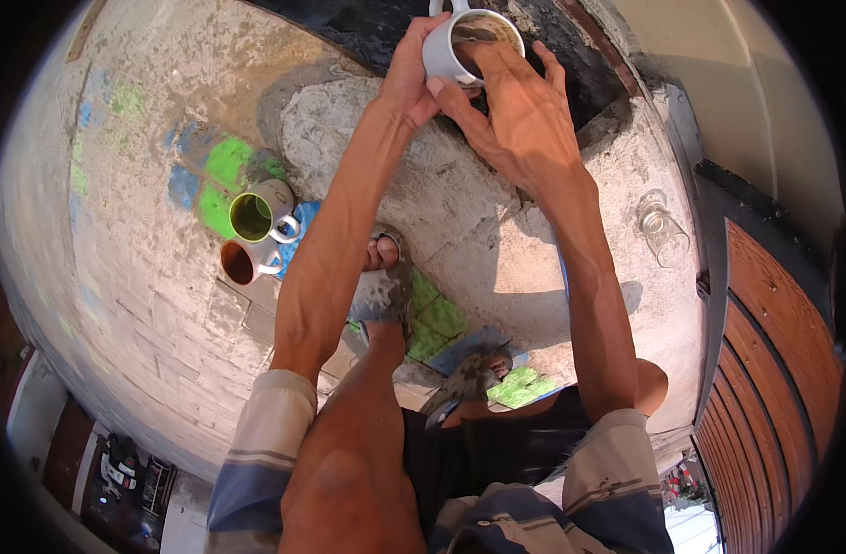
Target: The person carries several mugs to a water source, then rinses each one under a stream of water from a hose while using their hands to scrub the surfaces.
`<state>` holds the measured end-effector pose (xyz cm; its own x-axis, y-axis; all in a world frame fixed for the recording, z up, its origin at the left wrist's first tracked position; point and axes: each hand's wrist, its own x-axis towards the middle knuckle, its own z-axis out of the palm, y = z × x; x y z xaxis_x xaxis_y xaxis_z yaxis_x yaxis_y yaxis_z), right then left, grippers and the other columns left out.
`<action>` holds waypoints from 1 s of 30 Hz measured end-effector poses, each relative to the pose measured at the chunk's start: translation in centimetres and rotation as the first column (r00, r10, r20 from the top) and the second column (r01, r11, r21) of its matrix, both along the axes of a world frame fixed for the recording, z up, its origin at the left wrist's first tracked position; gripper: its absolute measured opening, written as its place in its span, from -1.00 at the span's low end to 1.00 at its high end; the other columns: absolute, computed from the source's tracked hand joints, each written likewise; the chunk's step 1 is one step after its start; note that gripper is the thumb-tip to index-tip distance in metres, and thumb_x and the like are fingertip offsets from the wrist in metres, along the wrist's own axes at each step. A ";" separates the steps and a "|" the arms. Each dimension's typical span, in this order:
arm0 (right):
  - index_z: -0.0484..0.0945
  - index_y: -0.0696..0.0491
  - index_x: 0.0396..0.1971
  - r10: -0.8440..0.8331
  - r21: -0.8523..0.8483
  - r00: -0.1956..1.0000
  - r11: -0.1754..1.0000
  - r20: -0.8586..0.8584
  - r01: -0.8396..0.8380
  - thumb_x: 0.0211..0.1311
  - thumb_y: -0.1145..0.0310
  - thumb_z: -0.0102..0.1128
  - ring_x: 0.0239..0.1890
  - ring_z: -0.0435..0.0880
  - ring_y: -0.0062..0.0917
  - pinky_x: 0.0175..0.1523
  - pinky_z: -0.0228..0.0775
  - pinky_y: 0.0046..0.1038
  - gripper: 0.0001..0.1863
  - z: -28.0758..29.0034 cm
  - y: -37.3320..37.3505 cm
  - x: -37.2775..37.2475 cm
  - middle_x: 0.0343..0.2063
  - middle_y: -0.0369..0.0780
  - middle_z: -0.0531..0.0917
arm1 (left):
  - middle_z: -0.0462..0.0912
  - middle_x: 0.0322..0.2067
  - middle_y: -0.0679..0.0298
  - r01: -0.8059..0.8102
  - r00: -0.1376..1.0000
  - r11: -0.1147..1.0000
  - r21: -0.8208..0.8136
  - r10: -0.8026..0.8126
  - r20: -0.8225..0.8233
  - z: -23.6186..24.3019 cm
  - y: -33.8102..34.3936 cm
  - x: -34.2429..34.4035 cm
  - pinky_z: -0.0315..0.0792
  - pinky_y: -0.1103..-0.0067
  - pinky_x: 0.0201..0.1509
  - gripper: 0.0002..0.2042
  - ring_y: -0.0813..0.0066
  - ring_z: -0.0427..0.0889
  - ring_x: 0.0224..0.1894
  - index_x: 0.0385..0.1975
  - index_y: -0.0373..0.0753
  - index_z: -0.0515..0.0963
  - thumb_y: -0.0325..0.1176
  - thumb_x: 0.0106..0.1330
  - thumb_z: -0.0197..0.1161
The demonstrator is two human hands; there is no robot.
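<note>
A white mug (438, 57) is at the top centre, tilted so that its brownish inside faces me. My left hand (410, 78) is closed round its left side and underside, and its handle points away at the far rim. The fingers of my right hand (526, 118) reach over the near rim into the mug. Its thumb lies outside, spread toward the left hand, and the little finger is raised apart. The fingertips inside are partly hidden, and I see nothing held in them.
Two mugs, one green inside (277, 196) and one reddish-brown inside (251, 247), stand on the paving at left. A clear glass (663, 238) lies at right by the brown slatted panel (775, 319). A dark wet channel (340, 26) runs beyond a rough concrete edge (326, 120).
</note>
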<state>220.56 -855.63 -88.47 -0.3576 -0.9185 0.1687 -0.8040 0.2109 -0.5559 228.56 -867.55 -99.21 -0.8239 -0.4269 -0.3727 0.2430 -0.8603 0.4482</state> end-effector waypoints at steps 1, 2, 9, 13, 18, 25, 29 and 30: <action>0.69 0.18 -0.15 -0.040 0.132 0.992 0.991 0.119 0.025 0.24 -0.12 0.38 -0.19 0.78 -0.20 0.21 0.40 -0.25 -0.42 0.2 -0.9 -0.7 -0.22 -0.09 0.76 | 0.73 -0.14 0.23 -0.048 0.999 0.999 -0.004 0.048 0.010 -0.2 0.5 -0.4 0.68 0.42 -0.14 -0.57 0.40 0.75 -0.17 0.10 -0.18 0.59 0.04 0.53 0.12; 0.69 0.19 -0.15 -0.096 0.263 0.968 0.964 0.231 0.032 0.25 -0.13 0.37 -0.19 0.79 -0.23 0.17 0.43 -0.23 -0.42 0.2 -1.8 -1.5 -0.22 -0.09 0.76 | 0.73 -0.12 0.23 -0.097 0.995 0.995 -0.009 0.097 0.021 -0.3 0.9 -0.8 0.68 0.41 -0.05 -0.58 0.39 0.75 -0.14 0.11 -0.18 0.58 0.02 0.53 0.13; 0.71 0.18 -0.09 0.006 0.107 0.790 0.990 0.613 -0.090 0.40 -0.17 0.32 -0.33 0.68 -0.45 -0.12 0.51 -0.25 -0.40 -2.3 -1.0 -3.5 -0.39 -0.19 0.74 | 0.68 -0.06 0.24 -0.204 0.939 0.791 -0.576 0.324 0.113 2.0 1.4 -0.1 0.54 0.51 0.05 -0.67 0.51 0.64 -0.03 0.04 -0.21 0.58 -0.11 0.49 0.14; 0.71 0.19 -0.09 -0.142 -0.088 0.808 0.968 0.572 0.233 0.51 0.00 0.31 -0.44 0.48 -0.71 -0.33 0.31 -0.53 -0.54 -3.2 -1.6 -2.0 -0.49 -0.38 0.63 | 0.66 -0.09 0.28 -0.263 0.917 0.651 -0.712 0.398 0.024 3.4 2.0 -0.9 0.49 0.54 0.04 -0.66 0.51 0.60 -0.08 0.04 -0.26 0.57 -0.14 0.50 0.08; 0.65 0.16 -0.12 -0.114 -0.112 0.985 0.989 -0.130 0.100 0.52 -0.07 0.21 -0.55 0.62 -0.28 -0.16 0.37 -0.30 -0.50 -1.9 -0.6 -2.5 -0.59 -0.20 0.68 | 0.69 -0.09 0.23 -0.309 0.914 0.503 -0.807 0.393 -0.106 6.6 2.3 -0.6 0.50 0.49 0.03 -0.75 0.50 0.60 -0.10 -0.06 -0.26 0.59 -0.22 0.47 0.18; 0.67 0.04 -0.10 -0.060 -0.040 0.937 0.998 -0.344 0.049 0.29 0.21 0.38 -0.26 0.76 -0.19 0.04 0.34 -0.17 -0.71 -1.5 0.0 -1.8 -0.39 -0.11 0.78 | 0.68 -0.20 0.25 -0.094 0.890 0.453 -0.887 0.437 0.129 7.1 1.5 -0.6 0.54 0.48 -0.20 -0.80 0.52 0.65 -0.27 -0.14 -0.27 0.59 -0.25 0.48 0.30; 0.67 0.02 -0.33 -0.064 -0.157 0.910 0.988 -0.410 -0.001 0.34 0.13 0.40 -0.41 0.76 -0.31 0.02 0.34 -0.14 -0.75 -1.6 -0.3 -1.8 -0.50 -0.18 0.77 | 0.64 -0.28 0.28 -0.154 0.877 0.549 -0.821 0.459 0.142 7.8 1.9 -0.3 0.48 0.50 -0.25 -0.82 0.52 0.58 -0.34 -0.07 -0.25 0.57 -0.30 0.49 0.27; 0.66 0.03 -0.24 -0.065 -0.110 0.926 0.994 -0.372 0.025 0.34 0.15 0.40 -0.35 0.76 -0.28 0.04 0.34 -0.15 -0.75 -1.5 -0.3 -1.7 -0.45 -0.16 0.77 | 0.63 -0.30 0.30 -0.236 0.865 0.496 -0.836 0.499 0.052 8.1 2.0 -0.4 0.46 0.53 -0.27 -0.82 0.54 0.54 -0.37 -0.04 -0.24 0.56 -0.32 0.51 0.24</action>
<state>218.86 -855.88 -89.95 -0.2908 -0.8738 0.3898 -0.9487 0.2103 -0.2362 228.16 -865.51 -91.10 -0.4468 -0.8878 0.1098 0.2144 0.0129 0.9767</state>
